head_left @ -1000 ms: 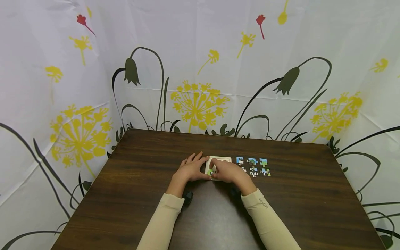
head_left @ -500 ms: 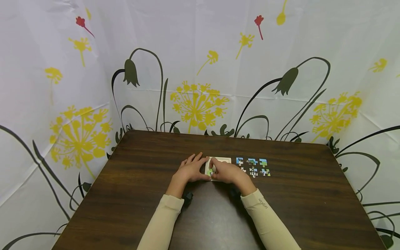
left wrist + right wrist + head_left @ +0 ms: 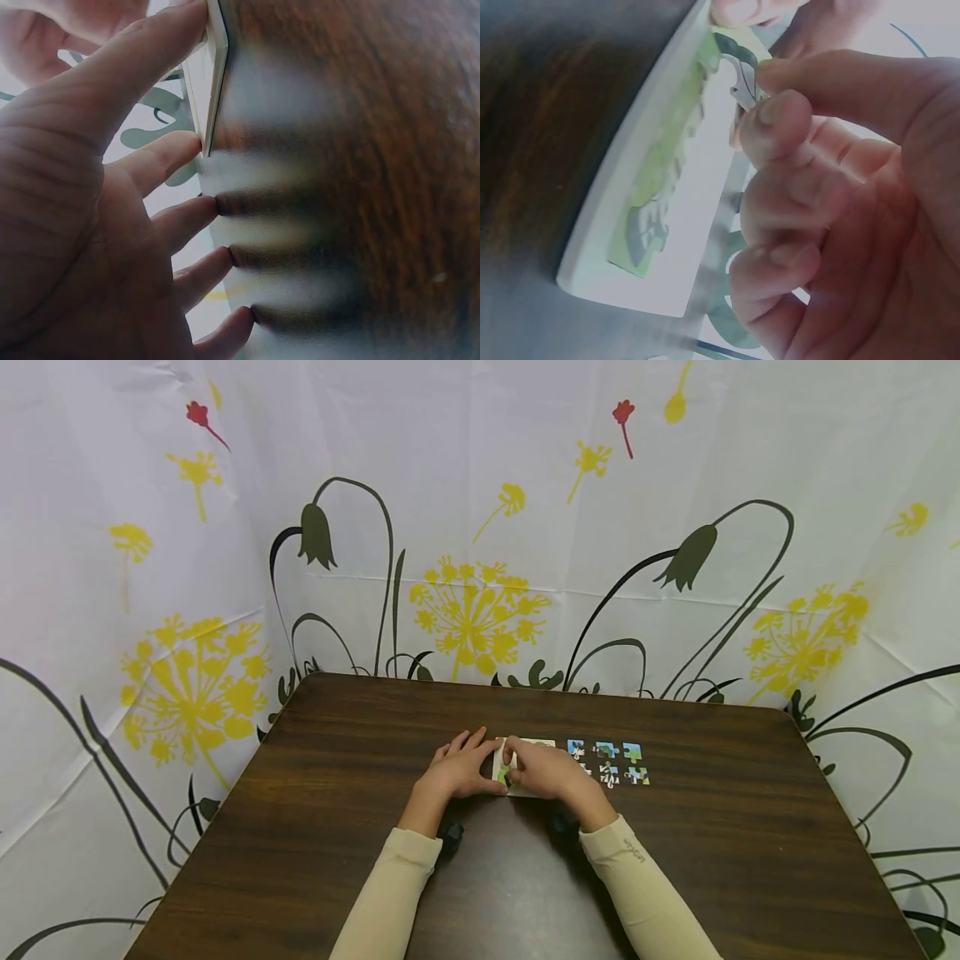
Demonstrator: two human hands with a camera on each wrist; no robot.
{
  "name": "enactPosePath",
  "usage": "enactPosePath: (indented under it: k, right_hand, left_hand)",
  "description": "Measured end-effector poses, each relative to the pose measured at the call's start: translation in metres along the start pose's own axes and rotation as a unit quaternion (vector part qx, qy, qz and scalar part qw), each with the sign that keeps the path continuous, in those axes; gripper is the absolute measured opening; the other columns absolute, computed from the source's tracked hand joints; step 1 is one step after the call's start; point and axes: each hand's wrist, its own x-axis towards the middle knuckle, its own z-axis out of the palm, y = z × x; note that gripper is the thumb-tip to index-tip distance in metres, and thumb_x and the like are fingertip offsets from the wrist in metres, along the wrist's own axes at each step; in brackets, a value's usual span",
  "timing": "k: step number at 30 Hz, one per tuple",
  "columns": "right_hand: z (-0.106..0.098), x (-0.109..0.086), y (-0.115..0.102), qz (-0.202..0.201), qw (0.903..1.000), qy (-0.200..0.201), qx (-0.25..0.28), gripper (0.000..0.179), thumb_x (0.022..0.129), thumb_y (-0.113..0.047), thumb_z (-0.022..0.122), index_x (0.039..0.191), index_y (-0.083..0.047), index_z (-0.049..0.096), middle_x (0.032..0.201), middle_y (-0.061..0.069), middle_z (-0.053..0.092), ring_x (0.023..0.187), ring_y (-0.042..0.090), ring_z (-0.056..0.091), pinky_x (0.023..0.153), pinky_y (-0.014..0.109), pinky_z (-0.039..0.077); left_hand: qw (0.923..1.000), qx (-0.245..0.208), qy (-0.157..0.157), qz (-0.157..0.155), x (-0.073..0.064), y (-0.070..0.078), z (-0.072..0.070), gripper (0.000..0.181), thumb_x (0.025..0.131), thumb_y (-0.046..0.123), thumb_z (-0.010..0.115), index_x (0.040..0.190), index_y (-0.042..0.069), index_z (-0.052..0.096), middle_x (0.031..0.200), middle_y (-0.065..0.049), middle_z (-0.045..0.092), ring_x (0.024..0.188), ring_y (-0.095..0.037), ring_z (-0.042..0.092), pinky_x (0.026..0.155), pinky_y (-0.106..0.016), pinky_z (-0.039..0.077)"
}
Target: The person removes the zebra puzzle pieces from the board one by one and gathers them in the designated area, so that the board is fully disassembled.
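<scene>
A pale, shallow puzzle tray (image 3: 604, 210) lies under both hands, with green-and-grey puzzle pieces (image 3: 641, 236) set along its near side. My left hand (image 3: 453, 772) spreads beside the tray's left edge. Its thumb and index fingertip touch that edge, and the other fingertips rest on the table, as the left wrist view shows. Over the left part of the tray, my right hand (image 3: 551, 771) pinches a puzzle piece (image 3: 741, 75) with white and dark print between thumb and index finger. Its other fingers are curled. The right hand covers much of the tray in the head view.
Several loose puzzle pieces (image 3: 606, 749) lie in two rows right of the tray, the lower row partly hidden by the right hand. The dark wooden table (image 3: 322, 777) reaches back to a white flowered curtain (image 3: 480, 485).
My right fingertips have shifted only slightly at the tray's left part, where more green shows. The left hand and the loose pieces stay where they were.
</scene>
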Motion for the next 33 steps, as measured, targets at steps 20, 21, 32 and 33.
enactPosePath:
  k: [20,21,32,33]
  right_hand:
    - [-0.017,-0.004,0.015,-0.064,0.9854,-0.052,0.149,0.01,0.107,-0.014,0.063,0.102,-0.008,0.068,0.088,0.007,0.068,0.064,0.01,0.05,0.063,0.027,0.045]
    - [-0.019,-0.005,0.017,-0.065,0.9839,-0.053,0.158,0.01,0.107,-0.014,0.063,0.102,-0.007,0.068,0.088,0.009,0.069,0.064,0.011,0.049,0.063,0.027,0.045]
    - [-0.028,-0.009,0.032,-0.055,0.9709,-0.057,0.226,0.015,0.108,-0.017,0.064,0.101,-0.005,0.065,0.082,0.016,0.07,0.069,0.023,0.06,0.061,0.028,0.044]
    - [-0.026,-0.008,0.033,-0.055,0.9697,-0.061,0.23,0.015,0.109,-0.017,0.063,0.102,-0.004,0.065,0.082,0.015,0.07,0.071,0.026,0.062,0.061,0.028,0.045]
  left_hand:
    - [0.9999,-0.011,-0.004,-0.004,0.002,-0.001,0.001,0.093,0.094,0.054,0.081,0.171,0.028,0.035,0.182,-0.01,0.014,0.168,-0.041,0.01,0.131,-0.071,0.013]
    - [0.9999,-0.011,-0.003,-0.004,0.002,-0.001,0.001,0.094,0.094,0.054,0.081,0.171,0.028,0.035,0.182,-0.01,0.015,0.168,-0.041,0.011,0.131,-0.071,0.014]
    - [1.0,-0.005,-0.004,-0.007,0.001,0.002,-0.001,0.092,0.095,0.053,0.081,0.171,0.028,0.035,0.182,-0.01,0.015,0.168,-0.04,0.011,0.131,-0.07,0.015]
    - [1.0,-0.004,-0.004,-0.007,0.001,0.001,-0.001,0.092,0.095,0.053,0.081,0.171,0.027,0.035,0.182,-0.01,0.015,0.168,-0.04,0.011,0.131,-0.07,0.015]
